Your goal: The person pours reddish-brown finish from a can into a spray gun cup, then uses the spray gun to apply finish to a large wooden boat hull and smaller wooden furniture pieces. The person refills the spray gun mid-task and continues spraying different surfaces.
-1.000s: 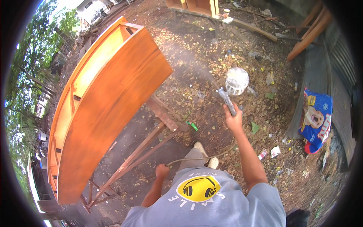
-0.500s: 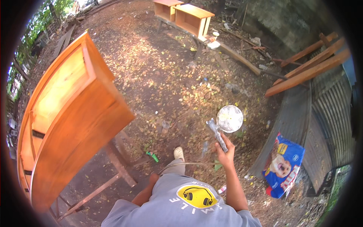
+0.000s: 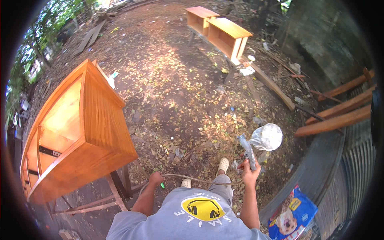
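In my right hand [image 3: 250, 174], the fingers are wrapped round the handle of a paint spray gun [image 3: 248, 150]. Its round cup [image 3: 269, 137], covered in whitish smears, juts out to the right of the gun. A thin hose [image 3: 200, 179] runs from below the gun across my front to my left hand [image 3: 156, 178], which is closed on it. To my left, a varnished orange-brown wooden cabinet [image 3: 106, 116] lies on a wooden stand [image 3: 114, 190]. The cabinet's open side faces left, and dark metal drawer slides [image 3: 50, 151] show inside.
Two small wooden cabinets [image 3: 228, 34] stand on a low bench farther off. Timber beams [image 3: 340, 114] and corrugated metal sheets [image 3: 316, 164] lean at the right, with a blue bag [image 3: 294, 214] before them. Dry leaves [image 3: 180, 106] cover the dirt ground.
My left hand has come forward into view, holding the hose. The spray gun has moved right and nearer in the picture. My view has turned, showing more of the cabinet's end.
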The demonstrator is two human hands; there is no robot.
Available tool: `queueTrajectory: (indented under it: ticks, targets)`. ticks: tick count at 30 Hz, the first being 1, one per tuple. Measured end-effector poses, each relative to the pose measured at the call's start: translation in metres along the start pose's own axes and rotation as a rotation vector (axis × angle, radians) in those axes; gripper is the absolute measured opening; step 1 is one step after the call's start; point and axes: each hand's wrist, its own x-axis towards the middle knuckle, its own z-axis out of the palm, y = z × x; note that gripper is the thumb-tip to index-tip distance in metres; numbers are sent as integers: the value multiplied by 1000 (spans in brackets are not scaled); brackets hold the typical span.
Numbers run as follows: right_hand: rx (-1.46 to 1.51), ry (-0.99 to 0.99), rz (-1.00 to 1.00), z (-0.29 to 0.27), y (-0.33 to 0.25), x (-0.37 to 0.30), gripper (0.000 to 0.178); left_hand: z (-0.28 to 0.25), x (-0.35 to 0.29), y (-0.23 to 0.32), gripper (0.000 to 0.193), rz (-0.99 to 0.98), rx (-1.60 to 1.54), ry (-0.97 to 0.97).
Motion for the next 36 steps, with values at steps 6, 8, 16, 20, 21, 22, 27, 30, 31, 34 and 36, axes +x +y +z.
queueTrajectory:
  ticks: [6,8,16,20,21,22,27,30,31,34,36]
  targets:
    - [110,-15,81,-14,12,120,27,55,20,-16,41,-99,173,-130]
    - [110,-54,119,-19,11,158,26,66,1,18,39,-167,162,-178]
    - [38,-285,157,-52,20,264,22,39,-52,166,35,-365,-95,30]
    - [0,-348,41,-53,18,294,25,2,-36,225,30,-198,-187,328]
    - [-6,-334,10,-49,15,299,23,-6,-28,242,27,-168,-255,415]
    - [-14,-322,-21,-44,12,302,22,-22,-28,265,25,-122,-240,444]
    - [-27,-448,-23,-50,30,340,22,-47,1,320,19,83,-64,462]
    - [23,-570,-35,-45,16,349,23,-28,11,307,20,141,-36,371]
    - [46,-591,-33,-43,15,352,23,-23,5,301,21,154,-35,327]
    - [-10,-710,-10,-25,9,358,24,-7,-32,286,16,-43,-139,340]
    - [32,-738,53,-11,18,360,27,24,-49,261,18,-61,-137,450]
